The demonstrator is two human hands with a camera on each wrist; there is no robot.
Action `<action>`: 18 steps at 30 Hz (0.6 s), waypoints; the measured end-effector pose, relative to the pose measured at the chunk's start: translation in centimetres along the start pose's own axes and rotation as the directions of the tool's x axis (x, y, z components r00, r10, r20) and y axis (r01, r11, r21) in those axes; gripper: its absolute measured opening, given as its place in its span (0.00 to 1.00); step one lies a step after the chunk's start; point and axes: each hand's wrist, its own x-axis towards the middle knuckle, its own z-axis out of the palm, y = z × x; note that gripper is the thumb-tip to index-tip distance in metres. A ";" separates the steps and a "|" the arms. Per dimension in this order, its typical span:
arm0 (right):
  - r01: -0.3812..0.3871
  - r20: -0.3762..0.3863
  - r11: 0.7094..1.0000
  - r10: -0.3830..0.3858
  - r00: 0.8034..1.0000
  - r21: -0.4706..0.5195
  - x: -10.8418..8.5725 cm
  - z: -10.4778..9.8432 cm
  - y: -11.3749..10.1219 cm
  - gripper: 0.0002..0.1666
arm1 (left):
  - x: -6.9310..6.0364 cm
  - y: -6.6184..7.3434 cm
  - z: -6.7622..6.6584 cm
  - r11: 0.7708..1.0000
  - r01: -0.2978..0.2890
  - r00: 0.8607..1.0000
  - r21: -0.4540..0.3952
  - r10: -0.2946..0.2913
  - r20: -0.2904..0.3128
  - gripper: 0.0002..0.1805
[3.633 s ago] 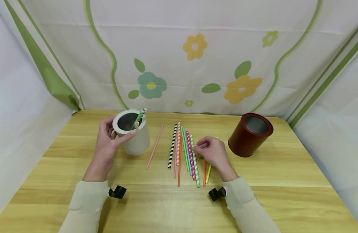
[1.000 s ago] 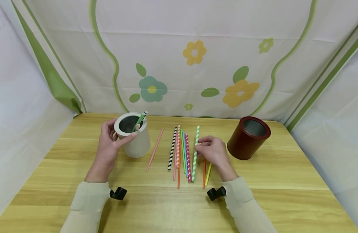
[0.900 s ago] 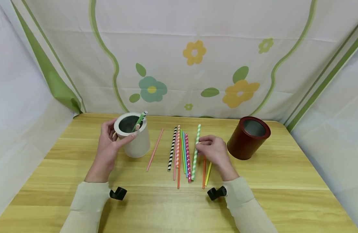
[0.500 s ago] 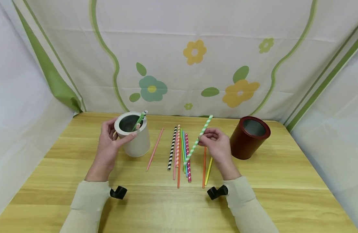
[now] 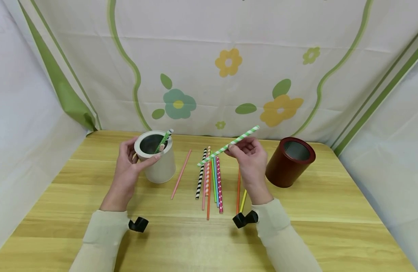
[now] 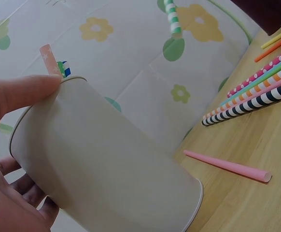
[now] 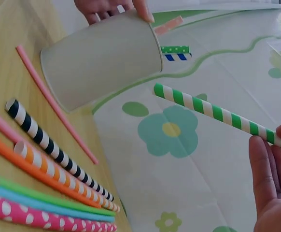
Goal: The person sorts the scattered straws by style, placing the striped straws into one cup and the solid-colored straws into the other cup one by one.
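A green-and-white striped paper straw [image 5: 243, 136] is pinched between the thumb and fingers of my right hand [image 5: 251, 162], raised above the table and slanting down to the left. Its lower left end [image 7: 165, 92] points toward the white can. My left hand [image 5: 125, 170] grips the white can [image 5: 161, 166] by its rim, thumb in front and fingers round the far left side. Several straws stand in that can, among them a green dotted straw [image 7: 175, 50], a blue-striped one [image 7: 177, 57] and a pink one [image 6: 48, 57].
Between the hands lie several straws: black-striped [image 5: 201, 177], orange-striped [image 5: 208, 181], pink dotted [image 5: 219, 185]. A lone pink straw [image 5: 181, 174] lies right of the white can. Orange [image 5: 238, 192] and yellow [image 5: 243, 201] straws lie under the right wrist. A dark red can [image 5: 287, 166] stands at right.
My right hand has picked the green-and-white straw off the table, lifted it and turned it from near upright to a leftward slant. The left hand and white can have stayed put.
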 end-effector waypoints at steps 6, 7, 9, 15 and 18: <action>0.078 -0.025 0.996 -0.077 0.997 0.047 0.2 1.7 -0.2 0.17 | 0.1 0.0 0.1 1.000 0.000 1.000 -0.003 0.000 -0.007 0.50; 0.091 -0.027 0.994 -0.090 0.996 0.053 0.3 1.9 -0.2 0.17 | 0.1 0.0 0.1 1.000 0.002 1.000 -0.003 -0.002 -0.008 0.50; 0.114 -0.031 0.991 -0.112 0.993 0.069 0.3 2.4 -0.1 0.18 | 0.1 0.0 0.1 1.000 0.003 1.000 -0.001 -0.003 -0.008 0.50; 0.138 -0.021 0.987 -0.136 0.990 0.082 0.2 3.8 0.2 0.18 | 0.0 0.0 0.0 1.000 0.002 1.000 -0.001 -0.002 -0.010 0.50; 0.143 -0.010 0.987 -0.142 0.990 0.078 0.1 4.5 0.4 0.18 | -0.1 0.0 0.1 1.000 0.000 1.000 -0.002 0.000 -0.008 0.50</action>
